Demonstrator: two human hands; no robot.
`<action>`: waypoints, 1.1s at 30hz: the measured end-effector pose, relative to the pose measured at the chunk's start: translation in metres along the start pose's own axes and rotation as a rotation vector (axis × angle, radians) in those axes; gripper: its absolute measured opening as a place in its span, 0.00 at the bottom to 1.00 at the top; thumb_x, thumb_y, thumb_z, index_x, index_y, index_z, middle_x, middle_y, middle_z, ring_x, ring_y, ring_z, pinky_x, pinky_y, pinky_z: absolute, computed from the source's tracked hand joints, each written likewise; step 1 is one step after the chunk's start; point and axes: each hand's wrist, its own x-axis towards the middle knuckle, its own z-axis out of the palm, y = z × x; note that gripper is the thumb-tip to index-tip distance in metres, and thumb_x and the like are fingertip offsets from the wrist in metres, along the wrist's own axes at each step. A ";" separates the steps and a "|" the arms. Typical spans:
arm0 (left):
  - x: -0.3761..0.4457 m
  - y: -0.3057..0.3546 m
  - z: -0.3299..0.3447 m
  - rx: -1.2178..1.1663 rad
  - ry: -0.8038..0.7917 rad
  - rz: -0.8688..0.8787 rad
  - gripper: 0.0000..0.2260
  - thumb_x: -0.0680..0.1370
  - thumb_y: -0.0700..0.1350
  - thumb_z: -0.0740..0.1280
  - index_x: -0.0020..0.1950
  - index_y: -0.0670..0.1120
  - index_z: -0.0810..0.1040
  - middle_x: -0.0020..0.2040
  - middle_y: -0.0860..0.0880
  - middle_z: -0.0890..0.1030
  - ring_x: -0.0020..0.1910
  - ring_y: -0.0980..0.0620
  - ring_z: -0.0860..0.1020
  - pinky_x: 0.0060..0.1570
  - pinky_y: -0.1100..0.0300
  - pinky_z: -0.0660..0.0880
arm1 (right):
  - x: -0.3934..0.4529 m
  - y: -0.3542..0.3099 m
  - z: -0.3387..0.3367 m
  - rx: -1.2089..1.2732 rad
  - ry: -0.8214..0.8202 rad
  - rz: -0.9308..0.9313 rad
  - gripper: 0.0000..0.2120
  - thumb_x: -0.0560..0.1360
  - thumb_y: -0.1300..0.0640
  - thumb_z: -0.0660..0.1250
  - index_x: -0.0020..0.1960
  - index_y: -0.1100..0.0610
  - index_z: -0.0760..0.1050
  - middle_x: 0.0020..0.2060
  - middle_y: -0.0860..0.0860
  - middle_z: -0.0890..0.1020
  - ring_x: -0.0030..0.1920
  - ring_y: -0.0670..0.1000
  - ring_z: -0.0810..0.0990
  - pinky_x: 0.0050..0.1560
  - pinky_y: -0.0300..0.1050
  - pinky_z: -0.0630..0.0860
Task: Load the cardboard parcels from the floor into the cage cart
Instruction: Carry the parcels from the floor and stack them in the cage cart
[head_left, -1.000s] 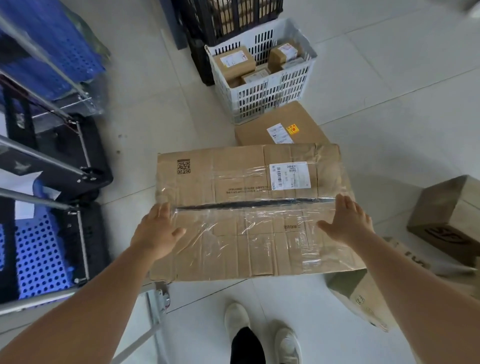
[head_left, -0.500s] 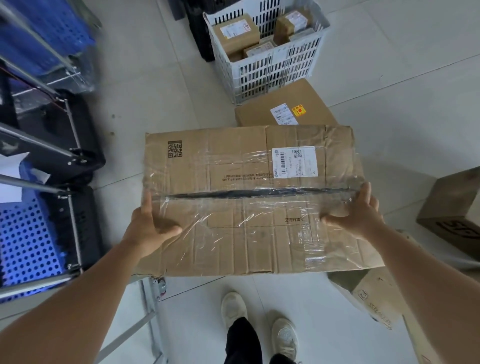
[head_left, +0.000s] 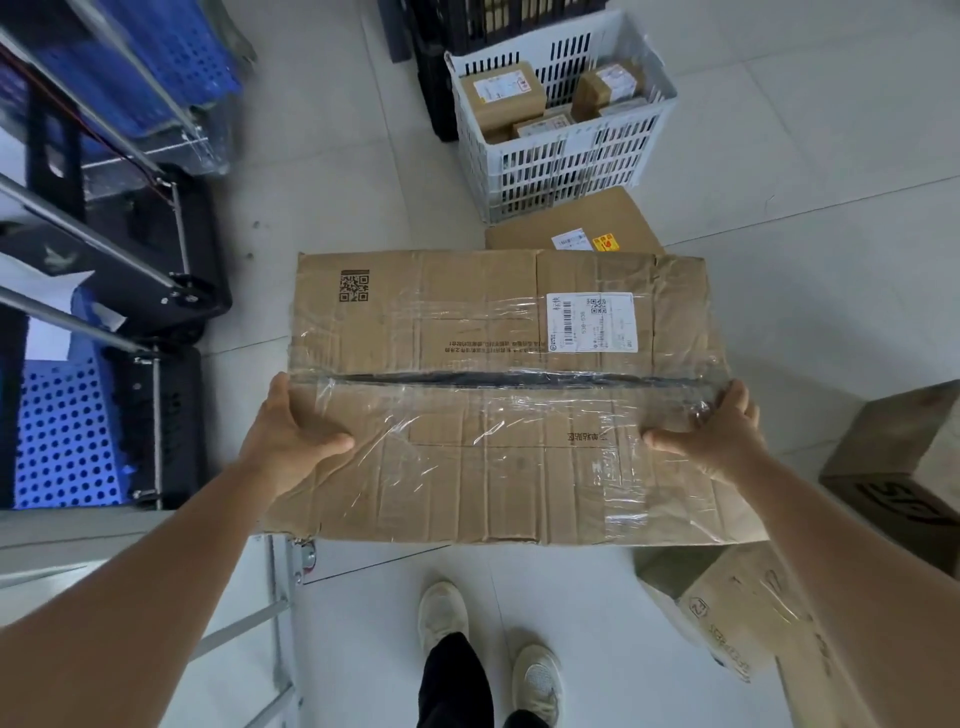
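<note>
Between my two hands I am holding a large flat cardboard parcel (head_left: 498, 395), carried in the air above the tiled floor (head_left: 337, 208) and in front of my shoes (head_left: 441, 613). My left hand (head_left: 291, 441) is gripping the parcel's left edge, thumb lying across the top face and pointing inward, the other fingers wrapped out of sight below. My right hand (head_left: 717, 431) is mirroring it on the right edge, thumb on top, fingers curled over the side. Both grips are closed on the parcel, and both forearms are stretching forward and slightly inward from the bottom corners of the view.

I am looking at the parcel's top, which is creased and wrapped in clear tape, with a dark seam running across the middle, a white shipping label (head_left: 592, 322) near the far right and a printed square code (head_left: 354, 286) near the far left.

To my left the cage cart (head_left: 156, 291) is standing with its metal bars and blue perforated panels, just beside the parcel's left edge. Ahead, a white basket (head_left: 561, 161) is holding small boxes, and a flat brown parcel (head_left: 571, 228) is lying on the floor before it. More cardboard parcels (head_left: 737, 623) are lying on the floor at my right.
</note>
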 end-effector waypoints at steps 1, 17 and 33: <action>-0.010 0.003 -0.004 -0.028 0.008 0.000 0.36 0.62 0.46 0.80 0.62 0.53 0.63 0.56 0.48 0.75 0.55 0.44 0.75 0.57 0.44 0.73 | -0.005 -0.004 -0.007 -0.006 0.008 -0.024 0.55 0.56 0.47 0.83 0.71 0.53 0.53 0.66 0.56 0.63 0.68 0.61 0.64 0.71 0.60 0.64; -0.186 0.040 -0.140 -0.294 0.292 0.083 0.34 0.66 0.42 0.79 0.65 0.54 0.65 0.56 0.49 0.74 0.53 0.45 0.76 0.52 0.49 0.76 | -0.155 -0.099 -0.125 0.044 0.127 -0.325 0.61 0.58 0.46 0.83 0.78 0.54 0.47 0.74 0.58 0.61 0.72 0.64 0.62 0.71 0.64 0.62; -0.410 -0.012 -0.267 -0.308 0.639 0.278 0.31 0.67 0.46 0.78 0.65 0.51 0.66 0.56 0.50 0.76 0.54 0.45 0.75 0.55 0.48 0.72 | -0.366 -0.128 -0.184 0.142 0.217 -0.625 0.56 0.53 0.39 0.80 0.72 0.54 0.57 0.69 0.53 0.66 0.68 0.60 0.67 0.67 0.63 0.67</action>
